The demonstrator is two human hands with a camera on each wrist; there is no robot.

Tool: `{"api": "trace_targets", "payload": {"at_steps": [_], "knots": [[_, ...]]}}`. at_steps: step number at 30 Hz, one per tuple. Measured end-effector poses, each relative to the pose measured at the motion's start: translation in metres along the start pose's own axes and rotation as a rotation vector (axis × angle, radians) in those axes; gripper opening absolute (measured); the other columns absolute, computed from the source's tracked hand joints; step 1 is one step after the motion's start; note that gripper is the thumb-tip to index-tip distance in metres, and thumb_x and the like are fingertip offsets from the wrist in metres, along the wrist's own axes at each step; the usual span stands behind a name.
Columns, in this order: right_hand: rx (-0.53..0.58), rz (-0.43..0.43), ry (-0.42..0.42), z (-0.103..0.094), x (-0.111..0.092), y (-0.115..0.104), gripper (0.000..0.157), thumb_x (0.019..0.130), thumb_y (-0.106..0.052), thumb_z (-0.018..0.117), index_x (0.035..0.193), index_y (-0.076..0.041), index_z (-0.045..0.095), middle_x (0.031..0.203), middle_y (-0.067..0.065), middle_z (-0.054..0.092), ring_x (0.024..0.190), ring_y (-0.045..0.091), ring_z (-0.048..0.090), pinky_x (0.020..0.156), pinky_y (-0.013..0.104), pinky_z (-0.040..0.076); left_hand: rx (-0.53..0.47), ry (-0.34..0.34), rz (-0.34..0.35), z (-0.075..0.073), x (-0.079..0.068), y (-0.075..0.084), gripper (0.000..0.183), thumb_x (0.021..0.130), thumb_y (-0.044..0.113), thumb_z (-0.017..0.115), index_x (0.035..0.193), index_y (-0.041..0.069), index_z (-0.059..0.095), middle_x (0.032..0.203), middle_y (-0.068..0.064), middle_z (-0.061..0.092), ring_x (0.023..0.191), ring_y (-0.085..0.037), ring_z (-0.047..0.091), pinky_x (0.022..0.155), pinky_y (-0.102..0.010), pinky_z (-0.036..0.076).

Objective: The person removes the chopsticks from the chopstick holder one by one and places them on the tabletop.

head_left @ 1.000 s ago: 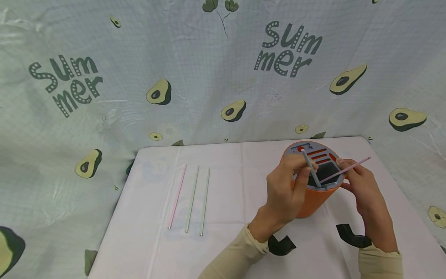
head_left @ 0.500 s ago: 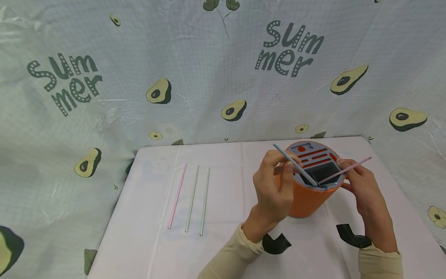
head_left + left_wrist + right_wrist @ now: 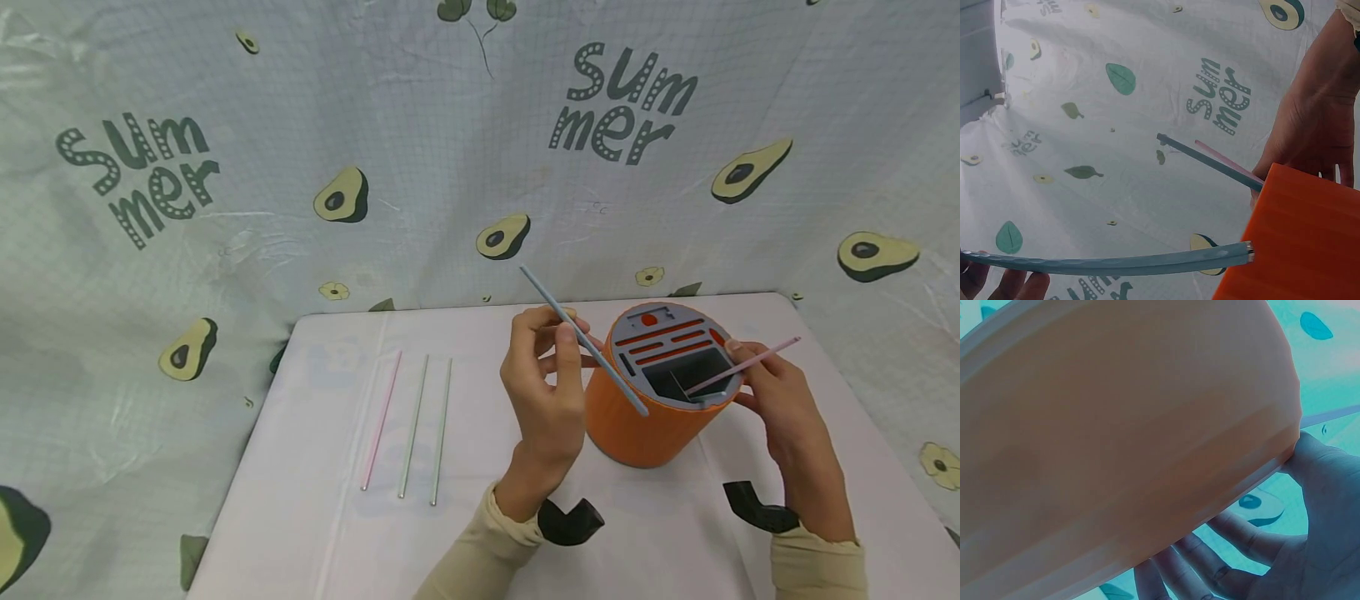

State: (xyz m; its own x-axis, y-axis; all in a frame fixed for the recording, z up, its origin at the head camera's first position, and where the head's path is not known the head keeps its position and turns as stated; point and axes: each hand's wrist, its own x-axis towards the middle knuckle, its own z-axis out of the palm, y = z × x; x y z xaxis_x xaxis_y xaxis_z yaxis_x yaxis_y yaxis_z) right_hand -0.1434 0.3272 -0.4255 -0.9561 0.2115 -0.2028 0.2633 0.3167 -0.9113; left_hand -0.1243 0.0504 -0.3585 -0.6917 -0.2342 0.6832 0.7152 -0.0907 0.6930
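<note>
Toward 9 o'clock, compared with half a second ago, I see the left hand (image 3: pixel 546 383) and its blue-grey stick (image 3: pixel 600 360) drawn clear of the compartment; the right hand (image 3: pixel 783 400) keeps its place.

Behind everything on my head feed hangs a pale cloth (image 3: pixel 420 125) printed with avocados and the word "summer". Before it spreads a whitish surface (image 3: pixel 480 417). At 4 o'clock from the centre stands a round orange holder (image 3: pixel 648 437), its grey top cut with red slots and, toward 5 o'clock, a dark compartment.

At the holder's 9 o'clock, the left fingers are closed in a pinch around the blue-grey stick. One end points up between 10 and 11 o'clock; the lower end shows at the near rim, and I cannot tell whether it touches. At the holder's 3 to 4 o'clock, the right fingers and thumb are bent round its edge, gripping it.

A pink stick (image 3: pixel 742 366) leans from the compartment over the rim, pointing to 2 o'clock past the right thumb. Toward 7 o'clock from the centre, three sticks lie side by side, apart: a thin pink one (image 3: pixel 382 420) and two pale green ones (image 3: pixel 414 427) (image 3: pixel 442 432).
</note>
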Motion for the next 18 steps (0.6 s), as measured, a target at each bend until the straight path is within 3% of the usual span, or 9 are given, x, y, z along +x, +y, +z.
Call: {"api": "trace_targets", "payload": {"at_steps": [5, 12, 18], "knots": [[0.013, 0.008, -0.004, 0.001, 0.001, 0.0, 0.036, 0.105, -0.059, 0.048, 0.128, -0.032, 0.06, 0.1, -0.03, 0.06, 0.1, 0.003, 0.052, 0.074, 0.01, 0.053, 0.044, -0.016, -0.108, -0.01, -0.005, -0.01, 0.013, 0.107, 0.004, 0.051, 0.114, -0.005, 0.058, 0.094, -0.022, 0.066, 0.072, -0.034, 0.071, 0.059, -0.036, 0.064], [0.0, 0.018, -0.001, 0.002, 0.001, 0.0, 0.041, 0.105, -0.06, 0.047, 0.131, -0.03, 0.06, 0.101, -0.03, 0.059, 0.101, 0.002, 0.051, 0.074, 0.01, 0.052, 0.104, -0.024, -0.274, -0.025, -0.014, -0.026, 0.014, 0.107, 0.01, 0.054, 0.116, 0.001, 0.061, 0.098, -0.018, 0.067, 0.072, -0.028, 0.073, 0.058, -0.042, 0.063], [-0.004, 0.013, -0.006, 0.001, 0.001, 0.0, 0.04, 0.105, -0.06, 0.046, 0.131, -0.032, 0.059, 0.102, -0.03, 0.058, 0.102, 0.002, 0.051, 0.075, 0.01, 0.051, 0.178, -0.032, -0.338, -0.033, -0.019, -0.036, 0.013, 0.105, 0.008, 0.055, 0.115, 0.004, 0.063, 0.1, -0.015, 0.068, 0.07, -0.026, 0.071, 0.056, -0.04, 0.063]]}}
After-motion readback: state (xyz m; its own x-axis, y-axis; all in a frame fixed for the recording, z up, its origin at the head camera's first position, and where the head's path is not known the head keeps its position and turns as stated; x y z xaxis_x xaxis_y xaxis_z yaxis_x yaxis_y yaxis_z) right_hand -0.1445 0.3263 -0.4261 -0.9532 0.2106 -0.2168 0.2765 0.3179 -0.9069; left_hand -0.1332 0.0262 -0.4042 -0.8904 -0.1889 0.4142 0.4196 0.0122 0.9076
